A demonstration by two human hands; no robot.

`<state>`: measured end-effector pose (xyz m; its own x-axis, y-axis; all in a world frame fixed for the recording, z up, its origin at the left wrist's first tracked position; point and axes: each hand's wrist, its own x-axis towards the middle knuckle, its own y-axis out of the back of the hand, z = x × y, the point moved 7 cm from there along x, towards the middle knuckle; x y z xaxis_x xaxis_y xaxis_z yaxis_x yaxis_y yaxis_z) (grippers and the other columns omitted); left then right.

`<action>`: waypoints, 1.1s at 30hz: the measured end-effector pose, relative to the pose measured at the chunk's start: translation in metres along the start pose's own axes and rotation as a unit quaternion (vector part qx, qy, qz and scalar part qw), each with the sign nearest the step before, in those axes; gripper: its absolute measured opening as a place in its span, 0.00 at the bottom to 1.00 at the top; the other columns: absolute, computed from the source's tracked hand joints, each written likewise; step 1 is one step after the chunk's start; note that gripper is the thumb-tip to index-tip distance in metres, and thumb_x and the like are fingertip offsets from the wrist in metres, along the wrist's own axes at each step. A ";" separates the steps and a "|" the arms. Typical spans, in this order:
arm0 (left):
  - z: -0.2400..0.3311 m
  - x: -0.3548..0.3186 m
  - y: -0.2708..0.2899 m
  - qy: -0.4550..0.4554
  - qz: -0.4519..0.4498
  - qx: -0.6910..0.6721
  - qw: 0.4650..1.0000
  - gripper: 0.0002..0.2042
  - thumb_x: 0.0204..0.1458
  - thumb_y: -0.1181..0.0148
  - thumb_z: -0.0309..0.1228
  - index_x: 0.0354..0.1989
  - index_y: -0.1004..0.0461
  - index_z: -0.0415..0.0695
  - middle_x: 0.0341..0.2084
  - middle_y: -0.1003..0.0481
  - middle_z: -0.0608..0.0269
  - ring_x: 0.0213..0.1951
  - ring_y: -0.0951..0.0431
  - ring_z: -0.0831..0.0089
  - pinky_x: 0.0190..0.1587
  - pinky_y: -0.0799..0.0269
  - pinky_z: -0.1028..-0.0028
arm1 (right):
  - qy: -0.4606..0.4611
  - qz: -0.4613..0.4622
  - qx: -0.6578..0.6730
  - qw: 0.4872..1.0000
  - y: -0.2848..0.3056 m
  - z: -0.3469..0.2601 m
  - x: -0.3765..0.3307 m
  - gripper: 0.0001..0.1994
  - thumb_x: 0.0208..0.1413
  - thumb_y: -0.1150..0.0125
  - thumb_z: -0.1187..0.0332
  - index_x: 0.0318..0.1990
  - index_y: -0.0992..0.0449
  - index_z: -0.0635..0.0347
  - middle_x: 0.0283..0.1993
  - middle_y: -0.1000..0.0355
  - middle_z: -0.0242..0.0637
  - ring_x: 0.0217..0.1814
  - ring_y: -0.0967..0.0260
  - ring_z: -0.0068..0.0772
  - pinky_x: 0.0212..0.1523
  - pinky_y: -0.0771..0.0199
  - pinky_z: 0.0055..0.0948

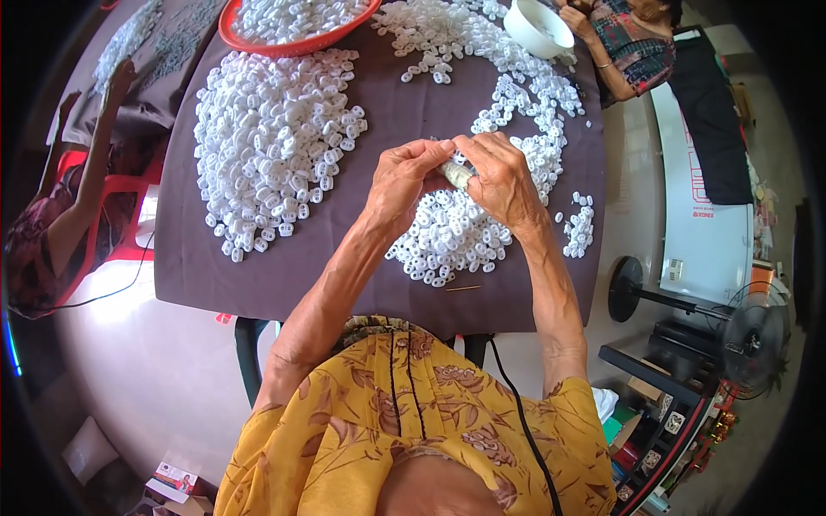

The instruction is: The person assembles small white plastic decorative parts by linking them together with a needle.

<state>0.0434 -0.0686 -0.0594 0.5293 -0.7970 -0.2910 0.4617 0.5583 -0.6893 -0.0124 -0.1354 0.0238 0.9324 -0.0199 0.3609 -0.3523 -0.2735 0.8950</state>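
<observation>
Stack [457, 174] of white parts is pinched between your left hand [401, 178] and right hand [503, 182] mid-table; assembly underway; next, pick another part [447, 232].

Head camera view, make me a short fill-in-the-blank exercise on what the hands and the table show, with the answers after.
1. The left hand and right hand meet over a table covered with a dark ____ cloth.
2. The small plastic pieces heaped on the cloth are ____ in colour.
3. At the far edge, more pieces fill a round ____ tray.
4. Between the fingertips sits a short stack of pieces, held by ____ hands.

Answers: brown; white; red; both
</observation>
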 end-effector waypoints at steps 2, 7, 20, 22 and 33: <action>-0.001 0.000 0.000 0.003 -0.004 -0.002 1.000 0.09 0.50 0.44 0.32 0.27 0.27 0.37 0.21 0.28 0.64 0.25 0.28 0.78 0.31 0.29 0.77 | -0.004 0.002 0.004 1.000 -0.001 0.001 -0.001 0.20 0.28 0.46 0.84 0.38 0.30 0.69 0.30 0.31 0.45 0.33 0.33 0.45 0.34 0.32 0.36; -0.001 -0.001 0.004 0.000 -0.011 0.026 1.000 0.10 0.50 0.44 0.32 0.29 0.27 0.36 0.23 0.27 0.62 0.25 0.27 0.77 0.31 0.28 0.76 | -0.001 -0.001 0.013 1.000 0.000 -0.004 0.001 0.16 0.29 0.47 0.83 0.33 0.30 0.68 0.28 0.31 0.44 0.32 0.33 0.44 0.34 0.33 0.37; -0.021 -0.055 0.011 0.065 -0.052 0.143 0.986 0.10 0.49 0.43 0.32 0.28 0.27 0.35 0.23 0.27 0.63 0.26 0.28 0.79 0.34 0.31 0.79 | 0.076 -0.033 0.055 0.995 -0.015 -0.033 -0.040 0.08 0.26 0.46 0.77 0.18 0.37 0.61 0.18 0.40 0.36 0.21 0.39 0.37 0.24 0.39 0.34; -0.025 -0.061 0.012 0.086 -0.047 0.141 0.985 0.10 0.49 0.43 0.32 0.28 0.27 0.36 0.23 0.27 0.64 0.27 0.28 0.79 0.34 0.31 0.79 | 0.085 -0.041 0.063 0.994 -0.018 -0.036 -0.047 0.08 0.24 0.46 0.77 0.17 0.38 0.60 0.17 0.41 0.35 0.20 0.39 0.35 0.23 0.39 0.33; -0.049 -0.080 0.025 0.127 -0.031 0.157 0.979 0.11 0.48 0.42 0.32 0.30 0.27 0.34 0.22 0.27 0.62 0.25 0.28 0.78 0.31 0.31 0.79 | 0.083 -0.028 0.132 0.987 -0.033 -0.044 -0.073 0.09 0.21 0.47 0.78 0.16 0.39 0.60 0.15 0.42 0.35 0.18 0.41 0.36 0.22 0.41 0.32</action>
<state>-0.0221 -0.0017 -0.0855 0.3187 -0.8405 -0.4382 0.7044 0.5193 -0.4839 -0.0726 -0.0824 -0.0205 0.9160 0.1544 0.3704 -0.2466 -0.5115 0.8231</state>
